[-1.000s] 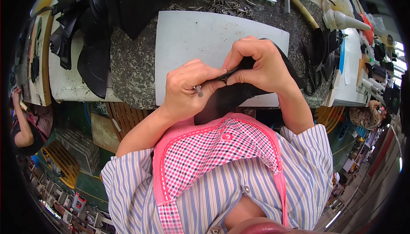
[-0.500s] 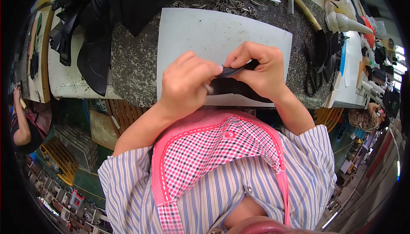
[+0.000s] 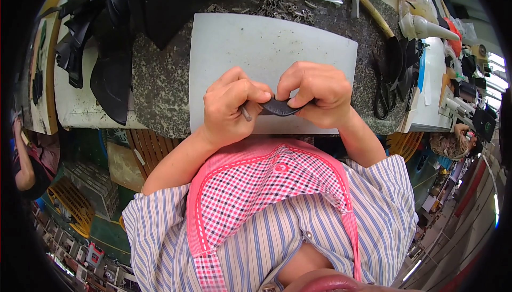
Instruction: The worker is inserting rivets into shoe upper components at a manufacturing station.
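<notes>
Between my two hands a small black leather piece [image 3: 280, 108] is pinched and bent, its ridged curved edge showing. My left hand [image 3: 230, 102] grips its left end with thumb and fingertips. A thin greyish rod [image 3: 246, 114] also sticks out of that hand's curled fingers; the rest of it is hidden. My right hand [image 3: 319, 92] is closed on the right end of the leather piece, thumb against fingers. Both hands are above the near part of a white board [image 3: 261, 41], which lies on a speckled stone slab [image 3: 160, 89].
Many small metal pieces [image 3: 277, 4] lie beyond the board. A hammer [image 3: 373, 12], black scissors [image 3: 385, 97] and a white nozzled bottle [image 3: 426, 28] are on the right. Black leather pieces [image 3: 109, 86] cover the left. Another person's arm [image 3: 24, 158] shows at far left.
The leather piece has been turned, so its ridged edge now faces up. My left hand has rolled slightly and the rod shows more clearly. The whole view has shifted a little.
</notes>
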Tool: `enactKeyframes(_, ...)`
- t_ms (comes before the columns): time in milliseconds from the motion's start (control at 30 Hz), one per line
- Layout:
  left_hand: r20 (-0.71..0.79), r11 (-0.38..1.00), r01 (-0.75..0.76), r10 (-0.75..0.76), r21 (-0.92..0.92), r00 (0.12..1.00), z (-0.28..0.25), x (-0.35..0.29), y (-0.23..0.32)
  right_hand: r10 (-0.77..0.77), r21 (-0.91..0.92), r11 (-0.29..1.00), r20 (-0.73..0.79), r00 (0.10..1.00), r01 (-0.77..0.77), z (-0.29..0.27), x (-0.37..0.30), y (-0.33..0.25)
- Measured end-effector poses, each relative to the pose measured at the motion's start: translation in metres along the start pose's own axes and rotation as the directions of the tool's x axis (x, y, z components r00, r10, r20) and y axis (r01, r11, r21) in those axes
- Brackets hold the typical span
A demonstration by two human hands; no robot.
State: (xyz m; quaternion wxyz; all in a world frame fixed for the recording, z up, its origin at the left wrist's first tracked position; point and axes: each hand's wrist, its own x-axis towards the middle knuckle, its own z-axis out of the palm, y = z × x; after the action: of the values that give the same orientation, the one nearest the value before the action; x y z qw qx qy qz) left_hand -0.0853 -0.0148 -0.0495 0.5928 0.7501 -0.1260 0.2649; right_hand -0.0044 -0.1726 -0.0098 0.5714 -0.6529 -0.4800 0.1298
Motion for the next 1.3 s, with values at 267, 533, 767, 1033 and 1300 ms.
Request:
enactKeyframes(267, -0.006, 0.979, -0.090, 0.093, 0.185, 0.996, -0.004, 0.009, 0.002, -0.066, -0.083, 0.994, 0.129, 0.989, 0.077, -0.007, 0.016, 0.004)
enactKeyframes(533, -0.049, 0.994, 0.028, -0.022, 0.109, 0.999, 0.002, 0.010, -0.004, -0.030, 0.010, 1.000, 0.100, 0.995, 0.029, -0.014, 0.022, 0.015)
enactKeyframes(767, -0.087, 0.990, 0.106, -0.098, 0.094, 0.991, 0.004, 0.012, -0.008, 0.109, -0.036, 0.994, 0.152, 0.982, -0.105, -0.015, 0.025, 0.022)
enactKeyframes(1033, 0.118, 0.968, 0.228, -0.239, 0.104, 0.964, -0.015, 0.043, 0.001, 0.285, -0.019, 0.959, 0.046, 0.957, -0.284, -0.030, 0.029, 0.025)
enactKeyframes(1300, 0.059, 0.285, -0.060, 0.013, 0.957, 0.998, -0.057, 0.129, -0.059, 0.139, -0.747, 0.646, -0.092, 0.986, -0.160, -0.203, 0.136, 0.054)
